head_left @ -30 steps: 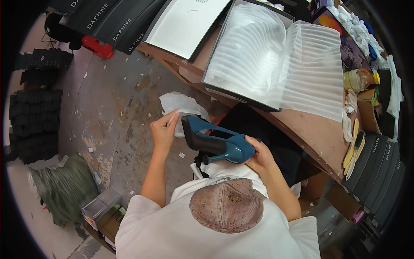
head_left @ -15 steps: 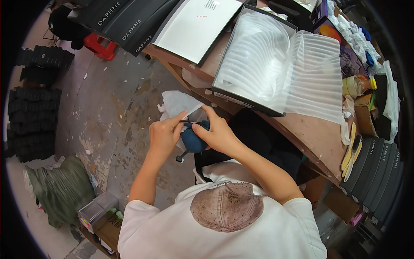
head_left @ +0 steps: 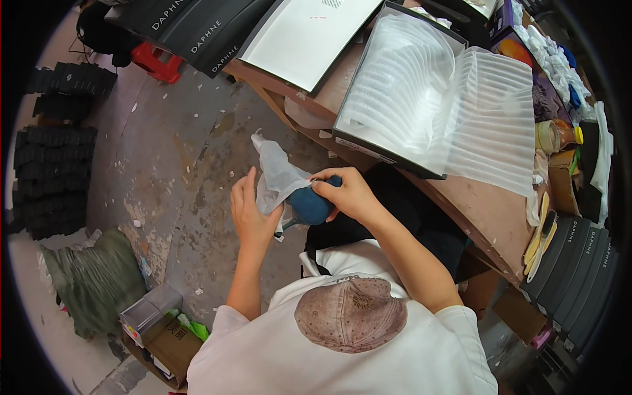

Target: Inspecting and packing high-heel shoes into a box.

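My right hand [head_left: 349, 194] grips a blue high-heeled shoe [head_left: 309, 205], seen end-on in front of my chest. My left hand [head_left: 250, 212] holds white tissue paper [head_left: 278, 176] against the shoe's left side; the sheet sticks up above the hand. The thin heel pokes out below the shoe. Both hands are over the floor, just in front of the wooden table's edge [head_left: 461, 210].
An open black shoebox [head_left: 368, 145] lined with ribbed white foam wrap stands on the table, its white-lined lid [head_left: 303, 39] behind it. Stacks of black shoeboxes [head_left: 573, 276] stand at right. A clear plastic box [head_left: 148, 315], a green cloth [head_left: 92, 280] and black trays [head_left: 52, 164] lie on the floor.
The shoe turned from lying sideways in my right hand to pointing end-on. My hands came together and the tissue paper was brought up against the shoe.
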Demonstrator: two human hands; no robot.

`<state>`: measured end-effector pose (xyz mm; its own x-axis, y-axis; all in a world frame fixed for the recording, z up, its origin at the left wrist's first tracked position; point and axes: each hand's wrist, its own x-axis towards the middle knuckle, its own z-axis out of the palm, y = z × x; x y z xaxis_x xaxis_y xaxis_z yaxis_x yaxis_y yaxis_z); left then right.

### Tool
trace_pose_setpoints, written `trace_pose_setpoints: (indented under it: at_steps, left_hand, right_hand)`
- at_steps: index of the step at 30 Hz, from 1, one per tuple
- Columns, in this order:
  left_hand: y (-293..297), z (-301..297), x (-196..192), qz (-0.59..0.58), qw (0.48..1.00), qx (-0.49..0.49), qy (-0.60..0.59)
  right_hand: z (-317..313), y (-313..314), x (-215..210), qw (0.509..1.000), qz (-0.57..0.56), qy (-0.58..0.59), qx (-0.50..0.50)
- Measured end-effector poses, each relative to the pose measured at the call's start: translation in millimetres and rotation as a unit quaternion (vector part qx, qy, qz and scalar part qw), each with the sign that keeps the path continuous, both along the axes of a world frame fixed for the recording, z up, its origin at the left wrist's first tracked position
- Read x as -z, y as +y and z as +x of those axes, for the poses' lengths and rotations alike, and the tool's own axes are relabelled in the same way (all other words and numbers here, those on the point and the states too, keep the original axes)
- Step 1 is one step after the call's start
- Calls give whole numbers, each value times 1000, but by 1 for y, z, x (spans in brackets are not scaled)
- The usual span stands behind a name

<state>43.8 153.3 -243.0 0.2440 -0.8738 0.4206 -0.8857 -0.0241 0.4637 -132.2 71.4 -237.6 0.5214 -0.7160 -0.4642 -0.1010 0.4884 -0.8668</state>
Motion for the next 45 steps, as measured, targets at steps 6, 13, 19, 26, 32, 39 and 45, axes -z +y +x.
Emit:
trace_pose_setpoints:
  at_steps: [6,13,19,26,32,39,45]
  left_hand:
    - [47,33,32,206,969,-72,116]
    - [49,52,48,329,839,-187,390]
    - [39,6,54,-21,599,-256,759]
    - [24,-14,17,-11,973,-145,182]
    - [3,-15,13,-28,972,-53,228]
    - [-34,10,-1,76,985,87,128]
    - [-72,60,38,-18,934,-27,355]
  right_hand:
    - [4,4,13,1000,25,10,-3]
    - [0,0,16,994,107,10,13]
    - [3,12,35,982,142,-33,117]
    - [33,58,30,962,8,-49,267]
    - [44,68,24,986,-128,-8,110]
    - [81,7,54,934,213,-156,242]
    - [94,4,79,891,-301,300,-160]
